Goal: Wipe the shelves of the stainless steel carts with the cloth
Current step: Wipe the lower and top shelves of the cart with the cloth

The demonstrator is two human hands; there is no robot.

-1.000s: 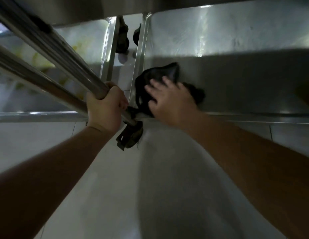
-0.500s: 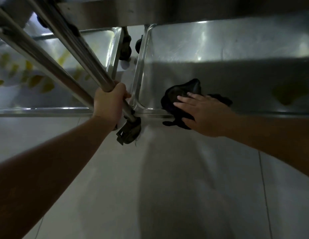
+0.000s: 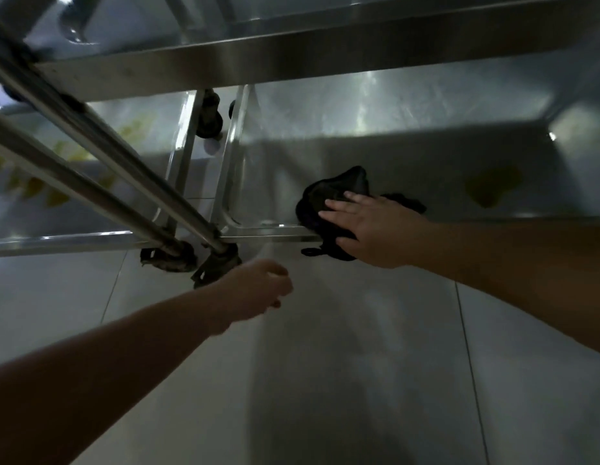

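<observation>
A dark cloth (image 3: 328,199) lies bunched on the bottom shelf (image 3: 426,156) of the right stainless steel cart, draped over its front rim. My right hand (image 3: 372,226) presses flat on the cloth with straight fingers. My left hand (image 3: 258,290) hangs free above the floor, below the cart's corner post (image 3: 131,169), with loosely curled fingers that hold nothing. A second cart's bottom shelf (image 3: 57,182) lies to the left.
An upper shelf edge (image 3: 291,62) overhangs the bottom shelf. Black caster wheels (image 3: 218,263) sit at the near corners, and others (image 3: 209,119) stand in the gap between the carts. A yellowish reflection (image 3: 493,189) shows on the shelf at right. Pale tiled floor (image 3: 325,380) fills the foreground.
My left hand has let go of the cart's post and dropped below the corner. My right hand and the cloth have slid right along the front rim.
</observation>
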